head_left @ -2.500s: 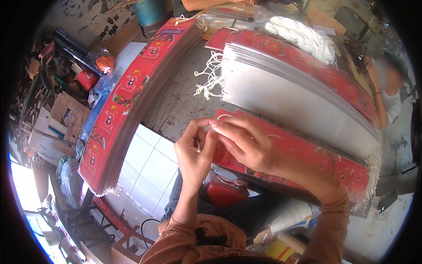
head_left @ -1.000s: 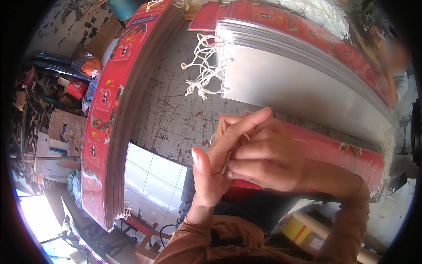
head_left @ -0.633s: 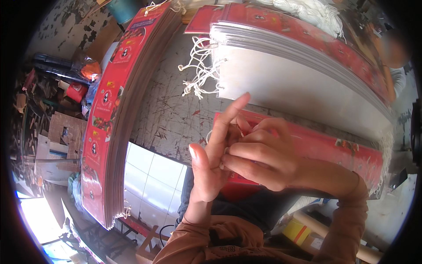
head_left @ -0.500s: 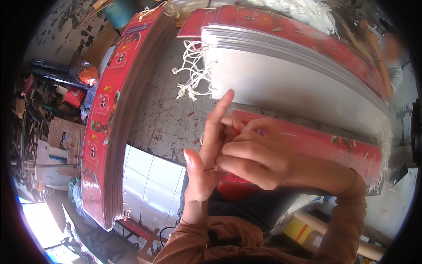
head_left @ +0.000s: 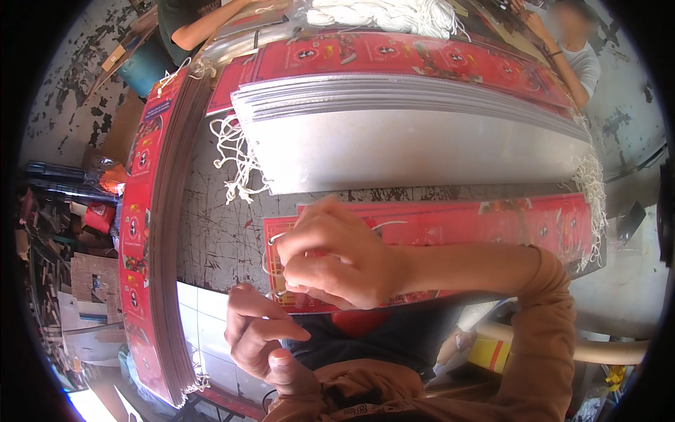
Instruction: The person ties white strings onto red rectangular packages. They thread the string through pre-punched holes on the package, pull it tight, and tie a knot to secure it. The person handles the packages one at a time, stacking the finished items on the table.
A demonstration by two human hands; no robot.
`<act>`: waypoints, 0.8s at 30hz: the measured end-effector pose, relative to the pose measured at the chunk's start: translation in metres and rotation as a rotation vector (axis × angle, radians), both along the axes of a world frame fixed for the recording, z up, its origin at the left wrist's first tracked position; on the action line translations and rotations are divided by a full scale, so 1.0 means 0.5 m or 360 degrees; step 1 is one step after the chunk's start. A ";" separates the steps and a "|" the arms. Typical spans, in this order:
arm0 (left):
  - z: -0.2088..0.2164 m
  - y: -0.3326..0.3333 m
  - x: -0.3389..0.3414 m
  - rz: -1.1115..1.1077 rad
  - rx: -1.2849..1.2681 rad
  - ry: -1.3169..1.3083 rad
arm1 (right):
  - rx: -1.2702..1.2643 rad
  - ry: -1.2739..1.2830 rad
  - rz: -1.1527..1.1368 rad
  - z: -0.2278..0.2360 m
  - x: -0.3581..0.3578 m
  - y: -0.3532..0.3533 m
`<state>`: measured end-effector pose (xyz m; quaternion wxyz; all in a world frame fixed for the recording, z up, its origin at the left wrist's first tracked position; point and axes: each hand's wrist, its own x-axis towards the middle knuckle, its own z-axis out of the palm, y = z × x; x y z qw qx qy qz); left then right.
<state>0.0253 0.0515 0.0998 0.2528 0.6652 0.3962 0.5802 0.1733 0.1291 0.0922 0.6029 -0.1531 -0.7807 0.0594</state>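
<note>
A long red printed strip sign (head_left: 485, 235) lies across the near edge of the bench before me. At its left end a white cord (head_left: 267, 261) runs through eyelets. Over that end is my right hand (head_left: 337, 260), its fingers closed in a pinch on the cord. A short length of cord shows past the back of the hand; the fingertips are partly hidden. My left hand (head_left: 267, 337) is just off the sign's lower left corner, fingers half bent and thumb apart, with nothing visible in it.
Behind lies a stack of signs, pale backs up (head_left: 422, 144), with knotted cords at both ends. More red signs (head_left: 394, 56) and white cord hanks (head_left: 387, 15) lie beyond. A tall sign stack (head_left: 137, 232) runs along the left. Two people work across the bench.
My hands, close together before, have separated: the left moved down and left, the right went left onto the sign's end. The view has shifted, bringing another person's arm in at the top.
</note>
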 end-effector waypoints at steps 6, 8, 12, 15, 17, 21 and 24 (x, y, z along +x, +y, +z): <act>-0.048 -0.019 0.007 0.0011 -0.0402 -0.0495 | 0.0520 -0.0289 0.0167 0.007 0.005 -0.038; -0.034 -0.013 -0.026 -0.0167 -0.0593 -0.0443 | 0.0850 -0.0432 0.0219 -0.006 -0.012 -0.037; -0.031 0.006 -0.044 -0.0477 -0.0832 -0.0612 | 0.0673 -0.0392 0.0189 -0.024 -0.007 -0.036; -0.033 0.010 -0.067 -0.0390 -0.0886 -0.0584 | 0.0693 -0.0494 0.0313 -0.033 -0.012 -0.035; -0.029 0.008 -0.054 -0.0282 -0.0823 -0.0686 | 0.0683 -0.0525 0.0273 -0.027 -0.017 -0.036; -0.025 0.009 -0.021 0.0171 -0.0611 -0.0562 | 0.0377 -0.0471 0.0206 -0.025 -0.021 -0.038; -0.042 0.004 -0.059 0.0143 -0.0603 -0.0109 | -0.0314 -0.0168 0.0495 -0.026 -0.023 -0.020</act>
